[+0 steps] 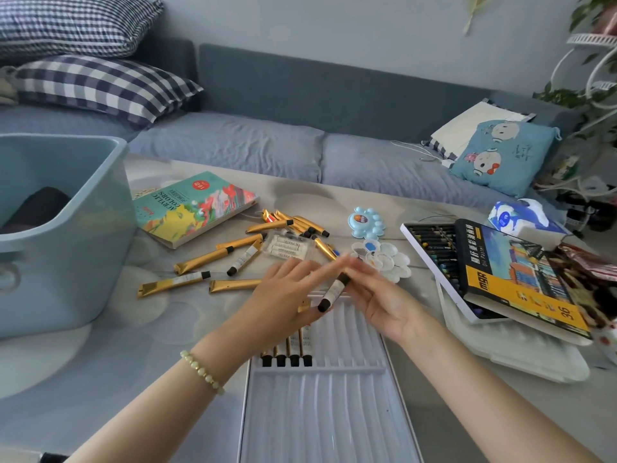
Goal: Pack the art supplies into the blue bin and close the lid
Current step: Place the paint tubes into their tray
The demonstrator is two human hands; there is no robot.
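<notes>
Over the white ridged tray (327, 412), my right hand (384, 299) pinches the upper end of a paint tube (334, 290), which hangs tilted with its black cap down. Beside the tube, my left hand (283, 295) reaches in with straight, blurred fingers. Several gold tubes (287, 352) lie side by side in the tray's left slots. More loose gold tubes (203, 259) are scattered on the table behind my hands. The blue bin (66, 262) stands open at the left with something dark (36, 208) inside.
The acrylic colours box lid (190, 208) lies beside the bin. A small clear pastel case (288, 247), a blue palette (365, 222) and a white palette (390, 259) sit mid-table. An oil pastel box (510, 279) and tissue pack (521, 217) are at the right. A sofa runs behind.
</notes>
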